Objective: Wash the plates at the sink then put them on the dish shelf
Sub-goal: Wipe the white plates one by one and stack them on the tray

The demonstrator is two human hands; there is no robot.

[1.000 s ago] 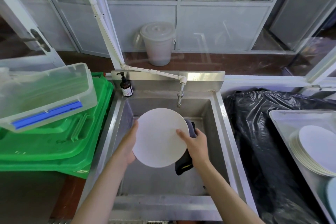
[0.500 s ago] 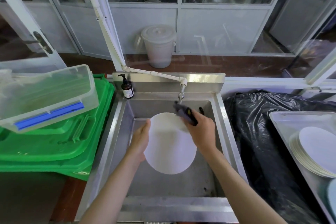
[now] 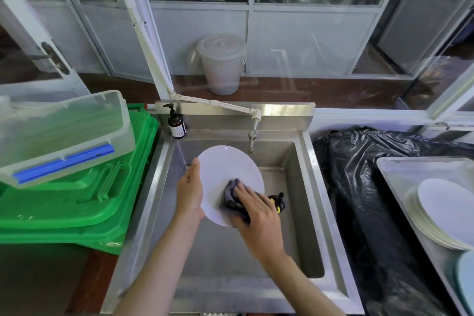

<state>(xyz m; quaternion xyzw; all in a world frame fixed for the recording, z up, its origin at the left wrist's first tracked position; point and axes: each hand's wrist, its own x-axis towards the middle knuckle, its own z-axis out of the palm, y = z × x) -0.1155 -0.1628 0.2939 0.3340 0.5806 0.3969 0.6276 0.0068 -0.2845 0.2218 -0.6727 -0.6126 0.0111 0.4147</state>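
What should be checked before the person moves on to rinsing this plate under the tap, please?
1. Plate held firmly: ok, the left hand grips its left edge over the sink.
2. Cloth on the plate: ok, the right hand presses it against the face.
3. Tap running: not ok, no stream visible.
4. Plate fully scrubbed: cannot tell.
5. Soap bottle close by: ok, it stands at the sink's back left corner.

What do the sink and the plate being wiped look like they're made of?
The sink looks like stainless steel: grey, brushed, dully reflective. The plate is plain white and smooth with a slight sheen, perhaps melamine or glazed ceramic; the picture cannot settle which.
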